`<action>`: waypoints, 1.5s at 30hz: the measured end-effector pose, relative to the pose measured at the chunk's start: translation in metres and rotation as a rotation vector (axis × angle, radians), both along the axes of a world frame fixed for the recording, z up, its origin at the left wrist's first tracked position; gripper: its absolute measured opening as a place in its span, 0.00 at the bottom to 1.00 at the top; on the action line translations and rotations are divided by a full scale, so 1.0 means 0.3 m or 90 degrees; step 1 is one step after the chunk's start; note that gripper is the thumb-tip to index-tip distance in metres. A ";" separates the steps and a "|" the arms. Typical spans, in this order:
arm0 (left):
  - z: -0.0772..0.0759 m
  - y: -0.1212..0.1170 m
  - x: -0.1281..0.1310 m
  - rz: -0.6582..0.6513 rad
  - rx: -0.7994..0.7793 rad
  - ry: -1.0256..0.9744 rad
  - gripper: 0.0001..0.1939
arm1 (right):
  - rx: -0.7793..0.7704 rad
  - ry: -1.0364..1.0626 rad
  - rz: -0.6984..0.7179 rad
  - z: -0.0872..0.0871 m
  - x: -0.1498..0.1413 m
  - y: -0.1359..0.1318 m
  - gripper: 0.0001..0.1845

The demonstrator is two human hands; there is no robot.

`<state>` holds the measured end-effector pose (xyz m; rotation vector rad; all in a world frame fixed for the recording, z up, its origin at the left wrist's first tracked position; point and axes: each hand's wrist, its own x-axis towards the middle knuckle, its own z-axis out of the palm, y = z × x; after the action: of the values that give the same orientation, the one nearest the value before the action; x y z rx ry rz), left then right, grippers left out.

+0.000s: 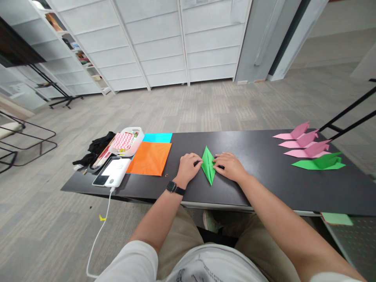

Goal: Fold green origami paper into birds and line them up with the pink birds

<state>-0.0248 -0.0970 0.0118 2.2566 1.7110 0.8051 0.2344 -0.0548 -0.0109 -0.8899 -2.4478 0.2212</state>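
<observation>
A green folded paper (208,166), shaped like a narrow diamond with a crease down its middle, lies on the dark table in front of me. My left hand (188,167), with a black watch (175,188) on the wrist, is closed with its fingertips on the paper's left corner. From the other side, my right hand (229,166) pinches the right corner, fingers bent and close together. The undersides of both hands' fingers are partly hidden.
Pink folded paper birds (305,150) and a green one (320,162) stand at the table's right. Orange paper sheets (150,158), a blue sheet (158,138), a white basket (138,138), a phone (101,180) and a cabled white power bank (118,172) lie left.
</observation>
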 end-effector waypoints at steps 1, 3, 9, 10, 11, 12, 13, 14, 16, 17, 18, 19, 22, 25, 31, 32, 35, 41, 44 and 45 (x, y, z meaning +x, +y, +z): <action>-0.004 0.001 0.000 -0.010 0.003 0.005 0.05 | 0.003 -0.005 -0.004 0.002 0.000 0.001 0.07; -0.011 0.004 0.000 -0.038 0.009 0.014 0.06 | 0.013 -0.012 -0.019 0.002 0.002 0.004 0.08; -0.033 0.013 0.010 -0.115 0.018 0.049 0.10 | 0.040 -0.028 -0.136 -0.020 0.013 0.021 0.12; -0.036 0.014 0.013 -0.133 0.025 0.051 0.11 | 0.039 -0.031 -0.152 -0.025 0.014 0.025 0.12; -0.039 0.014 0.015 -0.150 0.033 0.051 0.11 | 0.037 -0.032 -0.163 -0.030 0.016 0.029 0.12; -0.041 0.013 0.018 -0.168 0.040 0.048 0.12 | 0.033 -0.034 -0.166 -0.033 0.017 0.033 0.13; -0.043 0.012 0.020 -0.184 0.044 0.045 0.13 | 0.028 -0.034 -0.165 -0.036 0.018 0.037 0.13; -0.043 0.010 0.021 -0.197 0.047 0.041 0.13 | 0.024 -0.033 -0.163 -0.037 0.019 0.040 0.13; -0.041 0.007 0.023 -0.213 0.047 0.039 0.13 | 0.015 -0.021 -0.162 -0.035 0.022 0.042 0.13; -0.038 0.005 0.025 -0.214 0.047 0.042 0.14 | 0.011 -0.008 -0.163 -0.031 0.025 0.042 0.12; -0.034 0.002 0.026 -0.209 0.046 0.047 0.14 | 0.008 0.009 -0.167 -0.026 0.027 0.039 0.12; -0.030 0.000 0.027 -0.199 0.047 0.053 0.14 | 0.006 0.030 -0.173 -0.021 0.030 0.036 0.13; -0.012 -0.010 0.035 -0.151 0.048 0.084 0.14 | 0.005 0.085 -0.192 0.000 0.037 0.019 0.16; 0.003 -0.021 0.046 -0.103 0.045 0.115 0.14 | 0.005 0.083 -0.185 0.014 0.037 0.000 0.17; 0.008 -0.034 0.071 -0.088 0.045 0.144 0.16 | 0.010 -0.017 -0.141 0.000 0.028 -0.003 0.14; 0.006 -0.034 0.074 -0.096 0.051 0.146 0.16 | 0.013 -0.023 -0.147 -0.005 0.027 0.000 0.14; 0.000 -0.031 0.077 -0.138 0.073 0.139 0.15 | 0.034 -0.023 -0.173 -0.016 0.027 0.010 0.14; -0.028 -0.021 0.074 -0.183 0.038 0.121 0.18 | 0.055 -0.014 -0.166 -0.008 0.021 -0.001 0.14; -0.041 -0.018 0.075 -0.183 0.028 0.138 0.21 | 0.045 -0.019 -0.135 0.004 0.015 -0.022 0.13; -0.043 -0.018 0.075 -0.184 0.026 0.146 0.22 | 0.041 -0.023 -0.125 0.006 0.013 -0.029 0.13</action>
<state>-0.0022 -0.1025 -0.0012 2.6283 1.4115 0.5406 0.2384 -0.0635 -0.0091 -1.1055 -2.3651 0.0554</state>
